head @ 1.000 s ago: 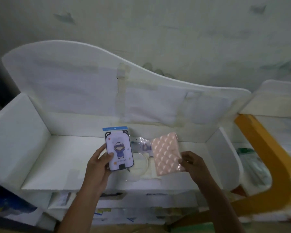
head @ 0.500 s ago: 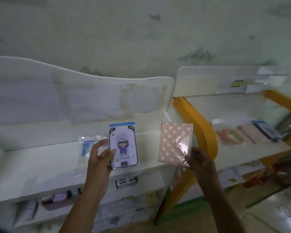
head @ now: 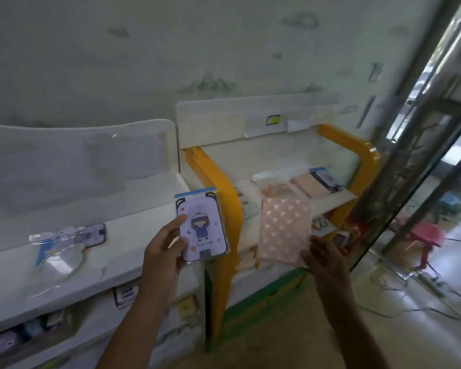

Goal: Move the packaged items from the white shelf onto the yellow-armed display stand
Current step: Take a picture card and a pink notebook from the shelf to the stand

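Note:
My left hand grips a lilac packaged item with a cartoon figure, held upright in front of the stand's left yellow arm. My right hand holds a pink quilted package by its lower right corner, in front of the yellow-armed display stand. Several packaged items lie on the stand's upper shelf. On the white shelf at left a clear-wrapped package remains lying flat.
Lower tiers of both units hold small boxed goods. A metal pole and glass door stand at the right, with a pink stool and cables on the floor beyond. Label cards are stuck on the stand's back panel.
The view has swung right from the white shelf to the yellow-armed stand. Both hands carried their packages rightward, off the white shelf, toward the stand.

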`<state>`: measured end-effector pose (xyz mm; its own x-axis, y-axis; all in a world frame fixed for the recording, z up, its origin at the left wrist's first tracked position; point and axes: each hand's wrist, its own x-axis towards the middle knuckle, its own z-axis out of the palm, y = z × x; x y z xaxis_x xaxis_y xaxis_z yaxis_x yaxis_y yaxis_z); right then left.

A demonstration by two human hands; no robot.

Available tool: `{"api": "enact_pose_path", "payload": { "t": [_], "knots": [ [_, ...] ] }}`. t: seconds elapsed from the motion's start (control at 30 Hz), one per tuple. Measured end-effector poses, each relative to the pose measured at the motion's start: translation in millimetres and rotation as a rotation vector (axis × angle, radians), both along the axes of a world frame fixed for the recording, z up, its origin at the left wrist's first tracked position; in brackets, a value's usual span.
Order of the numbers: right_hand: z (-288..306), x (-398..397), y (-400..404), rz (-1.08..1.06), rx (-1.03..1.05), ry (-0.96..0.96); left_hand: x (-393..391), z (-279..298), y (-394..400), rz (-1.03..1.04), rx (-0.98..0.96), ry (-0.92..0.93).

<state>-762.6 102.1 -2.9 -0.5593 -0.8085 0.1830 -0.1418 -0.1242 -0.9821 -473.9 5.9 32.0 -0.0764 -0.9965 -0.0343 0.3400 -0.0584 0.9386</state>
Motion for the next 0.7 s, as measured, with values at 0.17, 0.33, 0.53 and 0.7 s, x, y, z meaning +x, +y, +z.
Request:
{"api": "enact_pose_path", "payload": {
  "t": [0.17, 0.33, 0.53, 0.7],
  "knots": [
    [1, -47, 21, -0.148, 0.016, -0.014, -61, 5, -3, -0.08, -0.05, -0.058],
    [5, -94, 21, -0.242, 0.016, -0.031, -126, 3, -22, -0.16, -0.068, -0.081],
    [3, -169, -7, -0.285, -0.007, 0.022, -212, -3, -66, -0.224, -0.067, -0.039],
    [8, -240, -51, -0.293, 0.07, 0.109, -282, 7, -115, -0.199, -0.059, -0.008]
  ]
}}
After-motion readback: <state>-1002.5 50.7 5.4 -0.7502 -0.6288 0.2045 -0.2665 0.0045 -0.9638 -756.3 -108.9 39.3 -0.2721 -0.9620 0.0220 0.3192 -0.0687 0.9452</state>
